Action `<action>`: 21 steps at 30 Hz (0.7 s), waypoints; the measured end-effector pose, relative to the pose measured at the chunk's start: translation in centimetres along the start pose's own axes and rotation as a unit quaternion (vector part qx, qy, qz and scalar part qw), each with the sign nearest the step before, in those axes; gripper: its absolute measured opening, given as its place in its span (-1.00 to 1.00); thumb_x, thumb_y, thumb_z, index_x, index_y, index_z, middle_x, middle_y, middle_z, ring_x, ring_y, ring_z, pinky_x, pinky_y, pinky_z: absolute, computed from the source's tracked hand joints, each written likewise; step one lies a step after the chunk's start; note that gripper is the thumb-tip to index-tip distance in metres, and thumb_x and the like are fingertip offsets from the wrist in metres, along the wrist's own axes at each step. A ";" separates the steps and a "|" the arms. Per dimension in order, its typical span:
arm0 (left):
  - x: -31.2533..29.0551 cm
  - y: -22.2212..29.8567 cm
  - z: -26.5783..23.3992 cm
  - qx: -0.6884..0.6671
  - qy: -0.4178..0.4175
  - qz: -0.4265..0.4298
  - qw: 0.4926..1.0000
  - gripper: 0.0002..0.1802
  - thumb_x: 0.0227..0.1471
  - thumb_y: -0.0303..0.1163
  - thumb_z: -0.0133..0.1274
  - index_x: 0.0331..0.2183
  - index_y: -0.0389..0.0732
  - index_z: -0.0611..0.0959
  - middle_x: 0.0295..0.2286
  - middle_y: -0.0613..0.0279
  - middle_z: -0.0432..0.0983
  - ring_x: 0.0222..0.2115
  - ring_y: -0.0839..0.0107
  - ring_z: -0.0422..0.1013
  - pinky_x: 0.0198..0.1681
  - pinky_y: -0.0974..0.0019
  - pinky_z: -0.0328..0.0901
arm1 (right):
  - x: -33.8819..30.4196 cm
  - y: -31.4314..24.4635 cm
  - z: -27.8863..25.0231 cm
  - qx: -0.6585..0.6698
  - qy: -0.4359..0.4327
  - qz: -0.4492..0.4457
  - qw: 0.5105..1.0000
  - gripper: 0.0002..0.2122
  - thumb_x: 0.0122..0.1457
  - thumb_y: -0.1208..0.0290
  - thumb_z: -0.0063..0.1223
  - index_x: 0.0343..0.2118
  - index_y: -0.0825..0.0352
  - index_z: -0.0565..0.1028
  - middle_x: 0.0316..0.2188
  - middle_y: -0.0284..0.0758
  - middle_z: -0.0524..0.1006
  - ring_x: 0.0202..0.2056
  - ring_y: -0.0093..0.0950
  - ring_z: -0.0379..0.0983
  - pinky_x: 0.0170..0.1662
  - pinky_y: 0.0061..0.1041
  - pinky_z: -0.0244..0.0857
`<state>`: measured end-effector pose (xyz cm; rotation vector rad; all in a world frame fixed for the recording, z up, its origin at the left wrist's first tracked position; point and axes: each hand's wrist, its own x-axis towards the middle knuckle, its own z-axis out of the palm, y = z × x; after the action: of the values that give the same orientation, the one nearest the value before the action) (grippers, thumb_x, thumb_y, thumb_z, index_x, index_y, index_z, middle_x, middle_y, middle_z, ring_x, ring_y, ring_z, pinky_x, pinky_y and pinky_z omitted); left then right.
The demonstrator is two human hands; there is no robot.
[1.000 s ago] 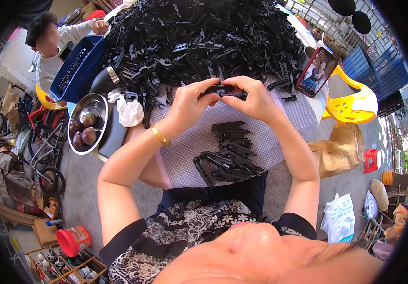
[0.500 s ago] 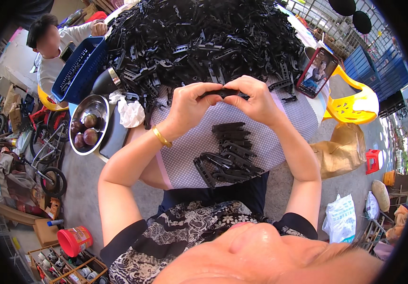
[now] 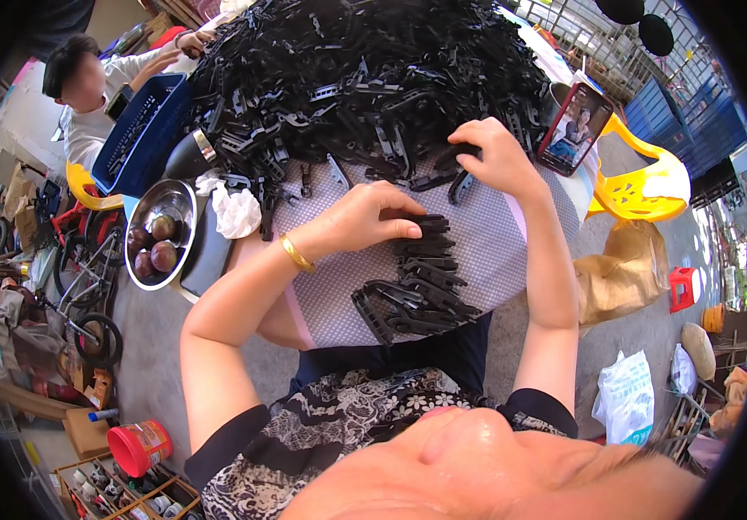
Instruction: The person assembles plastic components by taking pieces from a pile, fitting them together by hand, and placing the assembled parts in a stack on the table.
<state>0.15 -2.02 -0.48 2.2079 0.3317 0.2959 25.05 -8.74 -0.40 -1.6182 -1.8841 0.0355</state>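
Black parts [image 3: 432, 276] rowed on cloth [image 3: 330, 282]
Left hand [image 3: 373, 217] pinches far part [image 3: 433, 220]; right hand [image 3: 496, 156], apart, at pile [image 3: 347, 69], grip unclear.

Blk parts pile [image 3: 373, 78], pale dotted cloth [image 3: 330, 290] — bright yellow chair [image 3: 646, 192].
Small stack [image 3: 421, 299] also blk; cloth grey-lilac w/ fine dots, pink edge stripe [image 3: 296, 314]. Basket [image 3: 163, 143] dk blue, bowl [image 3: 172, 198] silver, plums [image 3: 163, 256] dk purple-red, crumpled tissue [image 3: 237, 215] white. Bucket [image 3: 135, 451] & low stool [image 3: 680, 297] red, sack [image 3: 620, 273] tan-gold. Bangle [image 3: 296, 252] gold; blouse [image 3: 304, 433] blk w/ cream floral print — phone case [image 3: 558, 130] dk red.
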 end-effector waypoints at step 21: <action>0.1 -1.1 -3.6 -0.435 0.157 -0.169 0.870 -0.51 0.01 -0.50 0.00 0.00 -0.40 0.32 -0.36 0.10 0.47 -0.42 0.45 0.45 -0.33 0.45 0.40 | 0.9 -7.0 5.4 0.062 0.144 -0.063 0.986 -0.73 -0.20 0.50 0.21 -0.34 0.30 0.49 -0.40 -0.30 0.47 -0.31 -0.30 0.39 -0.26 -0.42 0.32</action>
<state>-1.08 1.24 0.82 1.1811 0.6126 0.4946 16.25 -7.59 -1.38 -1.3393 -1.7196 -0.1256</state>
